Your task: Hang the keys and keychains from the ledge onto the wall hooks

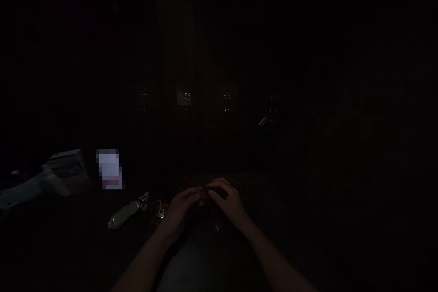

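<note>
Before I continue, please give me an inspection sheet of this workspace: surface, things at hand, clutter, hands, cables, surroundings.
Surface: too dark to judge material or edges.
Things at hand: small yellow-and-silver item beside the left hand; anything between the fingertips is too dark to tell.
Clutter: pale-handled object, pixelated bright patch, box farther left.
Hands: left and right hand close together, fingers bent.
Cables: nothing seen.
Surroundings: four shiny metal fittings in a row ahead.
</note>
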`<state>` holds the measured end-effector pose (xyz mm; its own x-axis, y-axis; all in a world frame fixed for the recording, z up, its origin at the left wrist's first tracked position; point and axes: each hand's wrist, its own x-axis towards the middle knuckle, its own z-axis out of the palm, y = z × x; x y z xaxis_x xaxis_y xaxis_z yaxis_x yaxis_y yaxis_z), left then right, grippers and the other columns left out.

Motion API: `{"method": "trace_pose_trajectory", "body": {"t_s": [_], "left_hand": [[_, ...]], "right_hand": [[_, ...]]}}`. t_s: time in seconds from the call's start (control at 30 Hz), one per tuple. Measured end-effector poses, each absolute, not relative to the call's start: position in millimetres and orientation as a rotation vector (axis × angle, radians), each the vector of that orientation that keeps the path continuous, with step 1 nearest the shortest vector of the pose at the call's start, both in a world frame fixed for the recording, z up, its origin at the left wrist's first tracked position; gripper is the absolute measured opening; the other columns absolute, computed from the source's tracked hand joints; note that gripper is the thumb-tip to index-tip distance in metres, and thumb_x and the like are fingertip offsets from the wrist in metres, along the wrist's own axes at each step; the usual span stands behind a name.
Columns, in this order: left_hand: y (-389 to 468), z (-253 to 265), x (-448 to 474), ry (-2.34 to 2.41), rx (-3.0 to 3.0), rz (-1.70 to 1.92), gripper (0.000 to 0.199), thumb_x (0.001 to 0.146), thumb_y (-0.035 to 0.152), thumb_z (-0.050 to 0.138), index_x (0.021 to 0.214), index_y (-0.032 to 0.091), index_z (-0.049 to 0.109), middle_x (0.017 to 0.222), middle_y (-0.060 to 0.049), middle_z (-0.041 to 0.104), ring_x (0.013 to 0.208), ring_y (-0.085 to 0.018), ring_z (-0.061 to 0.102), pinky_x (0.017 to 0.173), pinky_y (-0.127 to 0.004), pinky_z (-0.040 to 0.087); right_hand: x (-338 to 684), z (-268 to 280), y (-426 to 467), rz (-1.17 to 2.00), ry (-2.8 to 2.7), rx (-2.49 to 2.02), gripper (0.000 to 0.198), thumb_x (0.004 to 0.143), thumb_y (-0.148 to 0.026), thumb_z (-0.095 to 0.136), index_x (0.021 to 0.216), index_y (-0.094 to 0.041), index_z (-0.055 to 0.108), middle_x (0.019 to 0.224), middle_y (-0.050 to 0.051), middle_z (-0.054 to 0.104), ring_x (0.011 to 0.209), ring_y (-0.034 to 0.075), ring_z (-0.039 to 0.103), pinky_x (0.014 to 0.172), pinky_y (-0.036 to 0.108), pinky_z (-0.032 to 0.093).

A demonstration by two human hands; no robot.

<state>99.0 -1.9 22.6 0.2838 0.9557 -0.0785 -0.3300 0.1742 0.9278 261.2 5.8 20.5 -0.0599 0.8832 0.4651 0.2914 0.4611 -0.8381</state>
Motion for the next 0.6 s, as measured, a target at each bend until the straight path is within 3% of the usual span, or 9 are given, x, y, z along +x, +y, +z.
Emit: {"method": "trace_pose_trajectory", "body": {"t_s": [0.3, 0.6], "left_hand": [[-2, 18, 94, 0.836, 1.063, 1.022, 0.040, 0.074, 0.037, 0.067, 0.109, 0.018, 0.063, 0.103, -0.009, 0.069, 0.094, -0.021, 0.063, 0.083, -0.031, 0.047], [-2, 19, 99, 1.025, 1.271, 1.037, 0.036, 0.071, 0.039, 0.065, 0.100, 0.019, 0.064, 0.089, -0.006, 0.072, 0.084, -0.021, 0.065, 0.076, -0.032, 0.049]], "right_hand": [[262, 27, 5, 0.836, -1.322, -1.153, 0.016, 0.072, -0.037, 0.062, 0.073, -0.021, 0.065, 0.072, 0.000, 0.065, 0.070, 0.017, 0.059, 0.064, 0.026, 0.046], [271, 26, 13, 0.982, -1.054, -1.119, 0.028, 0.063, -0.044, 0.069, 0.073, -0.018, 0.063, 0.053, -0.003, 0.056, 0.048, 0.011, 0.050, 0.046, 0.022, 0.039]]}}
